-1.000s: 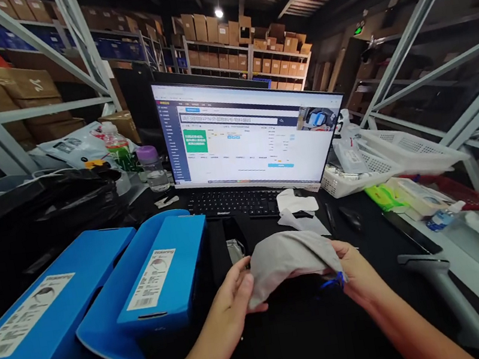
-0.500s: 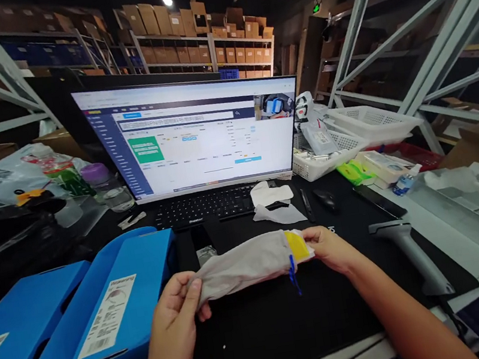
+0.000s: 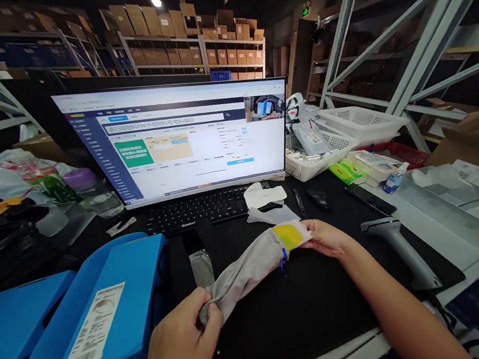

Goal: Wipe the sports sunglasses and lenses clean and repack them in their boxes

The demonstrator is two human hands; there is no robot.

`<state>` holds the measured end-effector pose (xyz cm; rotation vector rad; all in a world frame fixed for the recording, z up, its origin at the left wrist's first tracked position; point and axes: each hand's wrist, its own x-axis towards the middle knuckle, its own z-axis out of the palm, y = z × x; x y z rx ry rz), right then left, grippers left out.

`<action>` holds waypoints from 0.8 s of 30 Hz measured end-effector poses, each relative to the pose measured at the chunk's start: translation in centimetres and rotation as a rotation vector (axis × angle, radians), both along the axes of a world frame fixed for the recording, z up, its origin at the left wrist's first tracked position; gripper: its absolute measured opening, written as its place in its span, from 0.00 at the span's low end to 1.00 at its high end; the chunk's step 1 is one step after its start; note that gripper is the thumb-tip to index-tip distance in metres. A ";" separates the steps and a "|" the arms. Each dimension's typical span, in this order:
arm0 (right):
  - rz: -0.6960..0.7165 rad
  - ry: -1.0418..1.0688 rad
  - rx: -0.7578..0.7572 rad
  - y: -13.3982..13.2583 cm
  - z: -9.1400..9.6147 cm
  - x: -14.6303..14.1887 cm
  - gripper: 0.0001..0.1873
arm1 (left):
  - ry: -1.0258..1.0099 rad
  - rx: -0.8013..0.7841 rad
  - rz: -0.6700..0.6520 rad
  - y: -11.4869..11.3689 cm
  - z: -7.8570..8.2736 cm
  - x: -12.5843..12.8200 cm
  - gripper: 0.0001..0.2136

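A long grey drawstring pouch (image 3: 249, 269) with a blue cord (image 3: 284, 255) at its mouth is stretched slantwise above the black desk mat. My left hand (image 3: 186, 333) is closed around its lower left end. At the other end, my right hand (image 3: 325, 237) pinches a clear wrapper with a yellow piece (image 3: 288, 235) inside, which sticks out of the pouch's mouth. Most of what the pouch contains is hidden by the cloth. To the left lie blue boxes (image 3: 144, 267), one bearing a white printed label (image 3: 94, 329).
Behind the pouch stand a monitor (image 3: 192, 169) and a keyboard (image 3: 190, 211), with white paper pieces (image 3: 264, 194) nearby. On the right are a mouse (image 3: 317, 198), a phone (image 3: 370, 200), a barcode scanner (image 3: 403, 250) and white baskets (image 3: 321, 154).
My left hand has drawn its end of the pouch lower and nearer, so the pouch slants more. More of the yellow piece shows. The camera view has shifted slightly.
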<state>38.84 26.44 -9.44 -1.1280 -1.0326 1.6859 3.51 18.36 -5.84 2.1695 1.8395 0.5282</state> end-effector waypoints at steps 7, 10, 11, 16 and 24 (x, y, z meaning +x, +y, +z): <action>0.040 -0.003 -0.001 -0.6 0.3 -0.7 0.21 | 0.146 0.231 -0.029 -0.8 -0.1 0.0 0.18; 0.025 0.012 -0.007 -1.1 -0.2 -2.4 0.21 | 0.046 0.593 -0.200 -1.1 -1.2 1.0 0.20; 0.026 0.016 -0.013 -1.3 -0.3 -3.1 0.22 | 0.019 0.640 -0.265 -1.1 -1.7 1.5 0.26; 0.082 0.030 -0.038 -2.6 -0.5 -5.3 0.26 | -0.017 0.519 -0.342 -0.7 -3.7 3.5 0.42; 0.075 -0.015 0.024 -3.1 1.1 -3.2 0.22 | -0.250 0.311 -0.346 0.8 -2.7 4.1 0.27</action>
